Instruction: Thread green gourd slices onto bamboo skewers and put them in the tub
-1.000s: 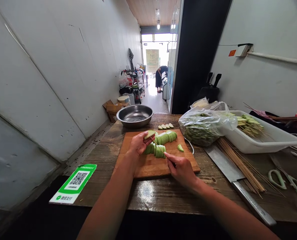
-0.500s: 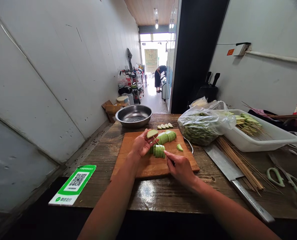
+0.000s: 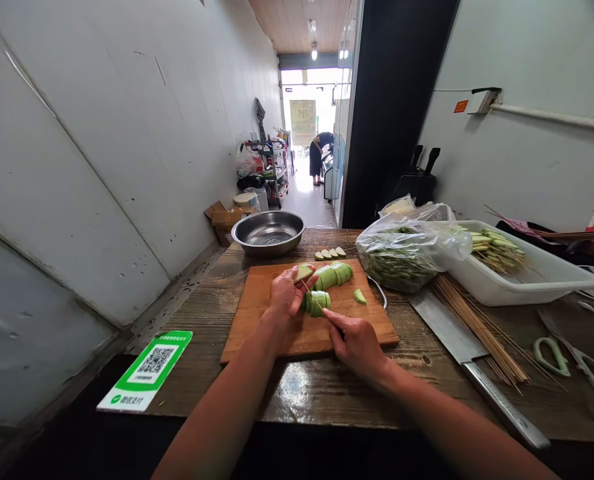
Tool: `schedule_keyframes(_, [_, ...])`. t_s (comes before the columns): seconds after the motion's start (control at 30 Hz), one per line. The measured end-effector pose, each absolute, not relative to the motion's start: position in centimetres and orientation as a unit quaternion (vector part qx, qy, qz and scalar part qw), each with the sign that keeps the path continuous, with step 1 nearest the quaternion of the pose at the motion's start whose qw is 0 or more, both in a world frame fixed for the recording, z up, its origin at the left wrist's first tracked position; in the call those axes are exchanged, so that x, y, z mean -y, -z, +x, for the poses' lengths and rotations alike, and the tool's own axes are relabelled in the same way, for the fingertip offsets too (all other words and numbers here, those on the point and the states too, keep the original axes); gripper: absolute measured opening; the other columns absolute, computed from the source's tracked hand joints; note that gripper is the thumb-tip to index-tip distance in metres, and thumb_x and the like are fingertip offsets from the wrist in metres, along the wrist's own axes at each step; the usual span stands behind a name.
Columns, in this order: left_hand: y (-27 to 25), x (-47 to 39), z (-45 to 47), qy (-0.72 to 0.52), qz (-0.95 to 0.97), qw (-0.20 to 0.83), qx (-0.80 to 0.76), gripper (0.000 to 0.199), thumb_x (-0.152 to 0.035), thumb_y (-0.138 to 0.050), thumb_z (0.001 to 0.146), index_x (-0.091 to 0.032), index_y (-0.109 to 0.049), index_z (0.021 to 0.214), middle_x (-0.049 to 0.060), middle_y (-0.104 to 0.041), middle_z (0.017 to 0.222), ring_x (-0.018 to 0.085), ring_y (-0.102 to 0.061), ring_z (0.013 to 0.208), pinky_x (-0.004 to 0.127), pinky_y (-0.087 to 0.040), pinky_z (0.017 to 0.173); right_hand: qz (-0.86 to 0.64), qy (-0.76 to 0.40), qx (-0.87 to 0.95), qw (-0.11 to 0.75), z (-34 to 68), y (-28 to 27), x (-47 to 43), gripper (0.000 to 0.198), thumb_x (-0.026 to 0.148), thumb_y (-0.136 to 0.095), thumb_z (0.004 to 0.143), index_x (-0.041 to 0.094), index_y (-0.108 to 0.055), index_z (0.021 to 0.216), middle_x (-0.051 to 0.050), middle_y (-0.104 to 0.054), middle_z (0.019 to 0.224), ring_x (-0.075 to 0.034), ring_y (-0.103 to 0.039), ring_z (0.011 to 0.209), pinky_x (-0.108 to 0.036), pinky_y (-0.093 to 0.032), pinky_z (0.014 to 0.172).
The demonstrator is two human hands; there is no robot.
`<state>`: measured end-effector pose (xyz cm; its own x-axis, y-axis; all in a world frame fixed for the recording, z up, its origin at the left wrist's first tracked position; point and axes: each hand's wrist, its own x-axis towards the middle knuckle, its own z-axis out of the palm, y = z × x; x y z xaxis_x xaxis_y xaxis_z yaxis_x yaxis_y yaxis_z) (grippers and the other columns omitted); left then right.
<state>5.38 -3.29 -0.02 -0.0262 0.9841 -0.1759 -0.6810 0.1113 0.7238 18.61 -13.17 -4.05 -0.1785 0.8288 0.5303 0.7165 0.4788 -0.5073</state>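
Observation:
My left hand (image 3: 287,291) holds a pale green half-round vegetable slice (image 3: 304,273) between thumb and fingers, above the left part of the wooden cutting board (image 3: 261,307). In my right hand (image 3: 354,339) is a thin wooden skewer (image 3: 315,298), pinched near its lower end. Its tip points up and left to the slice; whether it has entered the flesh I cannot tell. Two rows of cut green slices (image 3: 335,274) lie on the board just behind and between my hands. A single slice (image 3: 359,296) rests apart on the right.
Beyond the board are a metal basin (image 3: 269,233) and several skewered slices (image 3: 330,253). To the right lie a plastic bag of green vegetables (image 3: 401,257), a cleaver (image 3: 451,327), loose skewers (image 3: 477,327), scissors (image 3: 571,353) and a white tray (image 3: 527,291). A person (image 3: 319,157) bends over far back.
My left hand has turned slightly, its fingers closing more around the slice. My right hand has shifted a little left and down with the skewer.

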Motion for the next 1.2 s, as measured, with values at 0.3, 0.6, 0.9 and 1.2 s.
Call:
schedule_keyframes(0.3, [0.6, 3.5, 5.9, -0.623, 0.246, 0.660, -0.342, 0.015, -0.010, -0.045, 0.081, -0.012, -0.057, 0.073, 0.009, -0.065, 0.077, 0.020, -0.064, 0.079, 0.036, -0.053, 0.074, -0.516, -0.058, 0.760, 0.390, 18.3, 4.4, 13.2, 0.035, 0.014, -0.045, 0.081, 0.018, -0.062, 0.110, -0.007, -0.068, 0.099, -0.019, -0.067, 0.081, -0.027, -0.053, 0.077])
schedule_keyframes(0.6, [0.3, 3.8, 6.1, -0.623, 0.249, 0.665, -0.328, 0.014, -0.009, -0.045, 0.081, -0.012, -0.055, 0.071, 0.010, -0.064, 0.077, 0.020, -0.064, 0.078, 0.036, -0.053, 0.072, -0.517, -0.055, 0.758, 0.393, 18.0, 4.6, 13.2, 0.036, 0.014, -0.043, 0.080, 0.015, -0.062, 0.111, -0.009, -0.067, 0.101, -0.019, -0.066, 0.083, -0.028, -0.052, 0.079])
schedule_keyframes(0.9, [0.5, 3.9, 6.5, -0.609, 0.225, 0.677, -0.346, 0.009, -0.008, -0.048, 0.079, -0.012, -0.052, 0.073, 0.010, -0.064, 0.079, 0.021, -0.065, 0.078, 0.036, -0.053, 0.070, -0.517, -0.054, 0.752, 0.405, 17.7, 4.7, 12.9, 0.036, 0.014, -0.043, 0.080, 0.017, -0.062, 0.111, -0.008, -0.067, 0.102, -0.020, -0.066, 0.084, -0.028, -0.052, 0.077])
schedule_keyframes(1.2, [0.1, 4.3, 6.9, -0.568, 0.227, 0.731, -0.303, 0.020, -0.030, -0.043, 0.086, -0.012, -0.051, 0.085, 0.015, -0.064, 0.090, 0.025, -0.063, 0.086, 0.045, -0.052, 0.073, -0.522, -0.055, 0.731, 0.436, 18.2, 4.1, 12.1, 0.033, 0.017, -0.042, 0.083, 0.015, -0.063, 0.109, -0.010, -0.066, 0.104, -0.021, -0.065, 0.088, -0.030, -0.051, 0.079])
